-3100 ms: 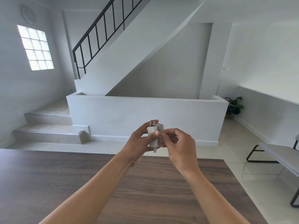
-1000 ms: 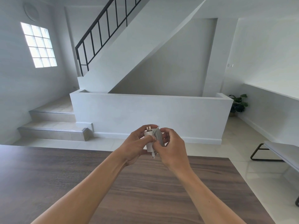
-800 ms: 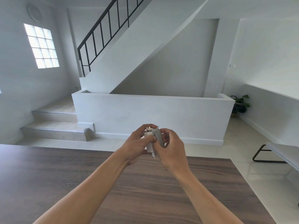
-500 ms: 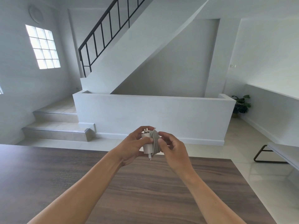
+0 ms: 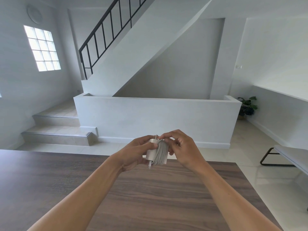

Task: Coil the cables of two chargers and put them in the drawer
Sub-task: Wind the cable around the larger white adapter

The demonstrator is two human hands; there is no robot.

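Observation:
A white charger [image 5: 151, 153] with its grey cable [image 5: 161, 154] wound in tight loops around the body is held up above the far edge of the wooden table [image 5: 150, 194]. My left hand [image 5: 133, 152] grips the charger body, thumb on its top near the two prongs. My right hand [image 5: 183, 150] pinches the cable at the top of the coil, fingers curled behind it. The cable's connector end sticks out below the charger. No second charger and no drawer are in view.
Beyond the table lie a tiled floor, a low white wall [image 5: 156, 119] and steps [image 5: 56, 130] leading to a staircase. A bench with a black metal frame [image 5: 286, 155] stands at the right, a potted plant [image 5: 247, 105] in the far corner.
The charger has tilted so the wound cable faces me, and my right hand has shifted from in front of the coil to its right side and top. Both hands stayed above the table's far edge.

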